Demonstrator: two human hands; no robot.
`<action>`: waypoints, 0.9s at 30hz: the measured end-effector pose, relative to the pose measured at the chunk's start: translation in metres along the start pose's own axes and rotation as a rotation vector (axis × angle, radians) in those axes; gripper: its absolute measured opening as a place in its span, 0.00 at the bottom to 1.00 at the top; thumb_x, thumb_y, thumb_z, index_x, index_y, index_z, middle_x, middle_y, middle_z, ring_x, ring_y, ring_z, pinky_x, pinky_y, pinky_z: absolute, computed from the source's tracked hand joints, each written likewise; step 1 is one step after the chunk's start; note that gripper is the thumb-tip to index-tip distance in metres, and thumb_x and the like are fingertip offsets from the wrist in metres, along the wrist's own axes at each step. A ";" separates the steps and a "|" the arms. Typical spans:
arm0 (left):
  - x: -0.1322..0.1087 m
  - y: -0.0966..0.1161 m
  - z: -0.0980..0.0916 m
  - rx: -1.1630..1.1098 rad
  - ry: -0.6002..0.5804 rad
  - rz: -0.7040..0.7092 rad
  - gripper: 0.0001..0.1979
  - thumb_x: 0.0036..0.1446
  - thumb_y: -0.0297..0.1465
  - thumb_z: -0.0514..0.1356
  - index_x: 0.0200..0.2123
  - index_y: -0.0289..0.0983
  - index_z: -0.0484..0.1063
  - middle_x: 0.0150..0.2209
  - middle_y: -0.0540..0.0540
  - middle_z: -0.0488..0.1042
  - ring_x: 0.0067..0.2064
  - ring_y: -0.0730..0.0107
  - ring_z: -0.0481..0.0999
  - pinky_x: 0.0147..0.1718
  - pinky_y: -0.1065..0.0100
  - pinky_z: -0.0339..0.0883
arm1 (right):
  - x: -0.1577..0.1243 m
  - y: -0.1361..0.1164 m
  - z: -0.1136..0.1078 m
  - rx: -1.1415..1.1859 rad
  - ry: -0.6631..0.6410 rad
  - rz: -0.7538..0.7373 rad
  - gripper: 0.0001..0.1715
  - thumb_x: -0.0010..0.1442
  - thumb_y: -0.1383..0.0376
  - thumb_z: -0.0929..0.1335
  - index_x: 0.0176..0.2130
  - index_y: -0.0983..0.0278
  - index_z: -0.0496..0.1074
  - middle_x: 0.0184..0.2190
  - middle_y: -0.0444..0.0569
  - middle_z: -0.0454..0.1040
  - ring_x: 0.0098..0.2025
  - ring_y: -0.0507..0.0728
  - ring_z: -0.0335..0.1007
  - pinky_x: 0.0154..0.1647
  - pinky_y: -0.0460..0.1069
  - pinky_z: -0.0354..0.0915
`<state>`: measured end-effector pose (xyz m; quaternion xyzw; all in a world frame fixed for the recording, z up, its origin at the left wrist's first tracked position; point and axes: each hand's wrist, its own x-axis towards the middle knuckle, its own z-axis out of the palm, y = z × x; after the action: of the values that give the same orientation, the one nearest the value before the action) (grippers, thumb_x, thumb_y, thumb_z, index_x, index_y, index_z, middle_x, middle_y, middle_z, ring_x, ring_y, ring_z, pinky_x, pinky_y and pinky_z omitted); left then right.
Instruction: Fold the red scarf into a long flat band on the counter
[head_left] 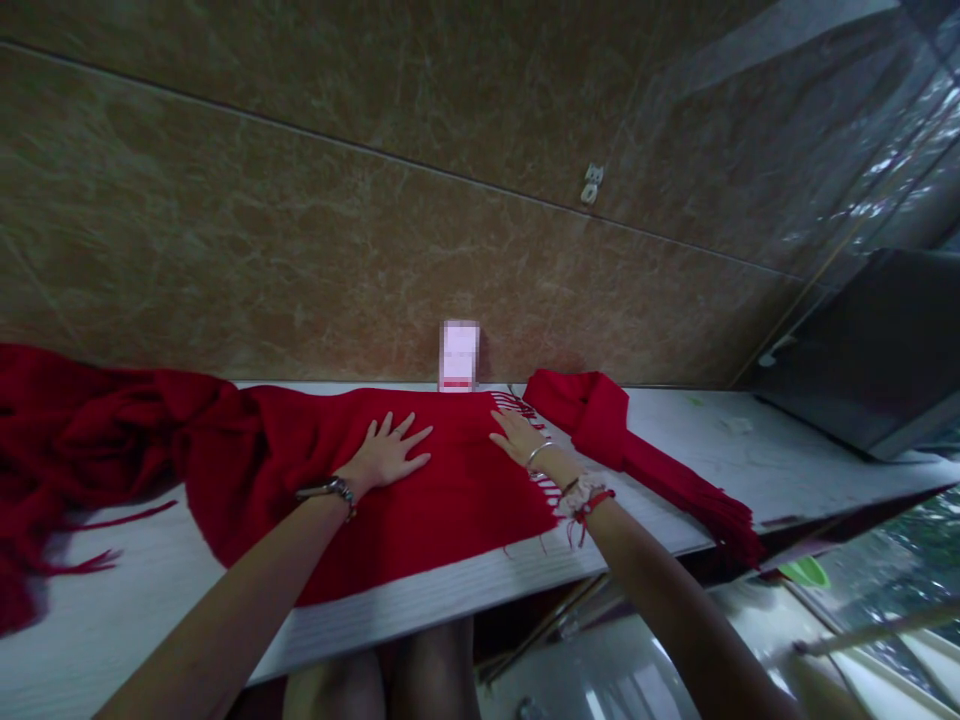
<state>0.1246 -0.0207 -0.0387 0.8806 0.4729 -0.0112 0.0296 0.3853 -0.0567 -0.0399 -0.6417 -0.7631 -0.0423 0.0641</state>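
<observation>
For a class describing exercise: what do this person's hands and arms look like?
The left hand has a dark band at its wrist, too blurred to identify. The right hand wears a thin silvery bangle, with a pale ruffled band and a red cord further up. Neither hand is gloved; no sleeves are visible.

One head-worn view looks forward and down from close above the surface (112, 610), facing the brown wall (390, 250)

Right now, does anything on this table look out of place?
The folded red scarf on the right looks askew: it lies slantwise, its fringe drooping past the front of the table. The spread red cloth is rumpled toward the left.
</observation>
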 end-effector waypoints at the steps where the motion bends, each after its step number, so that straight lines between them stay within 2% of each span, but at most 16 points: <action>1: 0.000 0.000 0.000 -0.004 0.000 0.002 0.29 0.58 0.48 0.44 0.61 0.49 0.49 0.64 0.45 0.45 0.62 0.40 0.42 0.54 0.44 0.42 | 0.004 -0.003 0.002 -0.002 -0.022 -0.012 0.17 0.60 0.60 0.63 0.48 0.63 0.65 0.48 0.51 0.66 0.44 0.56 0.66 0.42 0.56 0.66; 4: -0.001 0.000 -0.001 -0.013 0.002 0.008 0.29 0.58 0.48 0.44 0.61 0.48 0.49 0.64 0.44 0.44 0.62 0.39 0.43 0.54 0.44 0.41 | 0.009 0.001 0.005 -0.040 -0.098 -0.025 0.18 0.60 0.60 0.63 0.50 0.63 0.65 0.50 0.52 0.65 0.48 0.59 0.65 0.46 0.58 0.64; 8: -0.001 0.000 -0.001 -0.020 0.019 0.019 0.29 0.58 0.48 0.45 0.61 0.48 0.50 0.64 0.42 0.44 0.62 0.38 0.43 0.54 0.43 0.42 | 0.002 0.029 -0.005 -0.103 -0.171 0.035 0.16 0.61 0.61 0.61 0.47 0.59 0.69 0.55 0.50 0.64 0.57 0.62 0.57 0.56 0.57 0.55; 11: 0.000 0.000 0.000 -0.020 0.016 0.014 0.29 0.58 0.48 0.45 0.61 0.47 0.51 0.64 0.42 0.44 0.62 0.38 0.43 0.54 0.43 0.42 | -0.003 0.045 -0.021 -0.135 -0.155 0.092 0.20 0.63 0.63 0.56 0.50 0.60 0.68 0.54 0.50 0.66 0.56 0.58 0.59 0.56 0.52 0.55; 14: 0.000 0.000 0.001 -0.017 0.022 0.015 0.29 0.58 0.48 0.45 0.61 0.48 0.50 0.64 0.43 0.44 0.62 0.38 0.43 0.54 0.42 0.42 | -0.003 0.050 -0.035 -0.167 -0.082 0.171 0.26 0.65 0.63 0.50 0.57 0.65 0.60 0.55 0.53 0.64 0.57 0.56 0.57 0.58 0.51 0.52; 17: 0.000 0.000 0.001 -0.005 0.018 0.015 0.28 0.58 0.47 0.45 0.61 0.48 0.49 0.64 0.43 0.44 0.62 0.38 0.43 0.54 0.43 0.41 | -0.005 0.055 -0.039 -0.213 -0.039 0.281 0.29 0.64 0.59 0.50 0.61 0.66 0.52 0.61 0.57 0.54 0.62 0.62 0.47 0.59 0.60 0.48; 20: -0.001 0.001 0.000 0.001 0.009 0.009 0.28 0.59 0.47 0.45 0.61 0.47 0.49 0.64 0.43 0.43 0.62 0.38 0.42 0.55 0.44 0.41 | -0.009 0.066 -0.031 -0.244 -0.081 0.377 0.31 0.63 0.55 0.54 0.62 0.62 0.48 0.64 0.56 0.46 0.63 0.70 0.38 0.55 0.71 0.45; 24: 0.000 0.002 -0.002 0.008 -0.014 0.005 0.28 0.59 0.47 0.44 0.61 0.48 0.48 0.64 0.44 0.43 0.62 0.39 0.42 0.55 0.45 0.41 | -0.012 0.083 -0.019 -0.263 -0.155 0.435 0.34 0.61 0.51 0.54 0.63 0.57 0.45 0.64 0.55 0.43 0.63 0.73 0.38 0.53 0.75 0.42; 27: 0.000 0.001 -0.001 0.011 -0.012 0.003 0.29 0.58 0.47 0.45 0.61 0.48 0.48 0.64 0.44 0.43 0.62 0.39 0.41 0.55 0.44 0.41 | -0.012 0.096 -0.016 -0.272 -0.163 0.458 0.32 0.62 0.54 0.53 0.63 0.57 0.42 0.65 0.55 0.41 0.63 0.72 0.39 0.53 0.74 0.41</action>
<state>0.1260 -0.0211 -0.0380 0.8814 0.4712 -0.0191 0.0274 0.4820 -0.0539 -0.0273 -0.8014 -0.5882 -0.0769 -0.0764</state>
